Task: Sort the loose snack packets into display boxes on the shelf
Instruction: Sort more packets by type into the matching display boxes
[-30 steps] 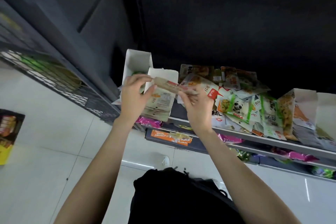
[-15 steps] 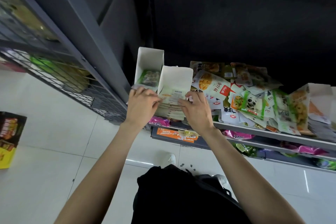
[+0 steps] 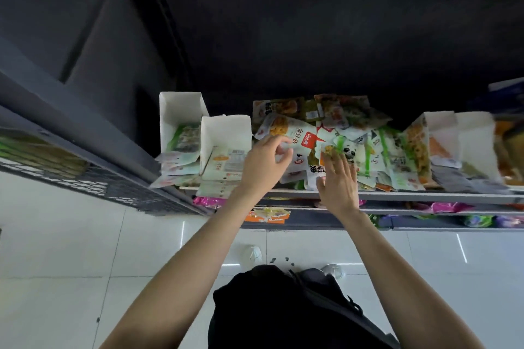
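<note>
Over the packet pile, left hand hovers loosely curled, right hand presses flat.

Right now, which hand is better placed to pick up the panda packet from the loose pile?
Right. The right hand already lies flat beside the panda packet; the left hand is curled farther left.

Bare forearms, no sleeves showing, left hand and right hand ungloved, dark black top below, pale shoes peeking out.
</note>
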`<state>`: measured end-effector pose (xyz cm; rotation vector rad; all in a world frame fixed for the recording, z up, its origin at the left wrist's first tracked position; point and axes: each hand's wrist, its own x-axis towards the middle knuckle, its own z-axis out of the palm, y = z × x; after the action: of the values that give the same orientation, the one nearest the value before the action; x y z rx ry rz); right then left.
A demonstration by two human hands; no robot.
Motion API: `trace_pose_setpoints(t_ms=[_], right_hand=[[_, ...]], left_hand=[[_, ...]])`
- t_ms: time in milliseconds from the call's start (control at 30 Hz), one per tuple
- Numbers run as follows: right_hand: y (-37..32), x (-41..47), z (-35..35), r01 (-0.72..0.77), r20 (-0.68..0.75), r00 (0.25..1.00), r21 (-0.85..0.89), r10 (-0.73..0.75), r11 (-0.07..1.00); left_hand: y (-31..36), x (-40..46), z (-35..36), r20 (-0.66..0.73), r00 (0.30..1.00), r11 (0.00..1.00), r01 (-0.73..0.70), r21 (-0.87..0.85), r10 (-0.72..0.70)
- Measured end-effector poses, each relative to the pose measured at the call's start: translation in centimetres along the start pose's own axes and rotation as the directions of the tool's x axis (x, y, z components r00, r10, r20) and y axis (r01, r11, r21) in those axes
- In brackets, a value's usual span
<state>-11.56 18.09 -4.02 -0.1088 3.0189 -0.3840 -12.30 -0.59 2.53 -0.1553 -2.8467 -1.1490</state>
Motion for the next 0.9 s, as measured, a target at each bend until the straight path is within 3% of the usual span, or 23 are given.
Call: trace_pose_setpoints(t_ms=[133, 233, 300, 367, 467, 567, 667, 767, 900], right_hand=[[2.2, 0.5, 0.1, -0.012, 0.161, 0.987, -0.068, 0.023, 0.998], [3.0, 0.6, -0.1, 0.020, 0.215, 0.977, -0.048, -0.010, 0.999], [3.4, 0.7, -0.4, 0.040, 0.233, 0.972, -0.029, -0.032, 0.999], [3.9, 0.7, -0.6, 0.059, 0.251, 0.966, -0.011, -0.054, 0.998], [4.9, 0.5, -0.6, 0.083, 0.271, 0.959, 0.008, -0.082, 0.997], [5.1, 0.5, -0.3, 0.088, 0.266, 0.960, 0.024, -0.091, 0.996], [5.0, 0.6, -0.5, 0.074, 0.277, 0.957, 0.050, -0.085, 0.996], [5.1, 0.7, -0.7, 0.064, 0.269, 0.960, 0.065, -0.079, 0.996], [4.8, 0.6, -0.6, 0.048, 0.249, 0.966, 0.074, -0.065, 0.996]], left_hand=[[-0.3, 5.1, 4.4, 0.233, 0.972, 0.952, -0.046, 0.304, -0.027], [-1.7, 6.8, 7.2, 0.449, 0.883, 0.854, -0.122, 0.506, -0.139], [-2.4, 5.8, 8.6, 0.514, 0.825, 0.806, -0.130, 0.577, -0.235], [-2.3, 3.7, 9.5, 0.509, 0.827, 0.802, -0.126, 0.584, -0.240], [-1.5, 1.0, 9.7, 0.437, 0.892, 0.869, -0.126, 0.479, -0.112], [-2.2, 1.0, 9.0, 0.326, 0.945, 0.836, -0.161, 0.524, -0.022], [-3.0, 3.2, 8.1, 0.290, 0.949, 0.807, -0.076, 0.585, -0.121], [-3.4, 4.9, 7.9, 0.375, 0.899, 0.819, -0.033, 0.572, -0.226], [-3.0, 4.8, 7.1, 0.340, 0.911, 0.818, -0.005, 0.576, -0.233]])
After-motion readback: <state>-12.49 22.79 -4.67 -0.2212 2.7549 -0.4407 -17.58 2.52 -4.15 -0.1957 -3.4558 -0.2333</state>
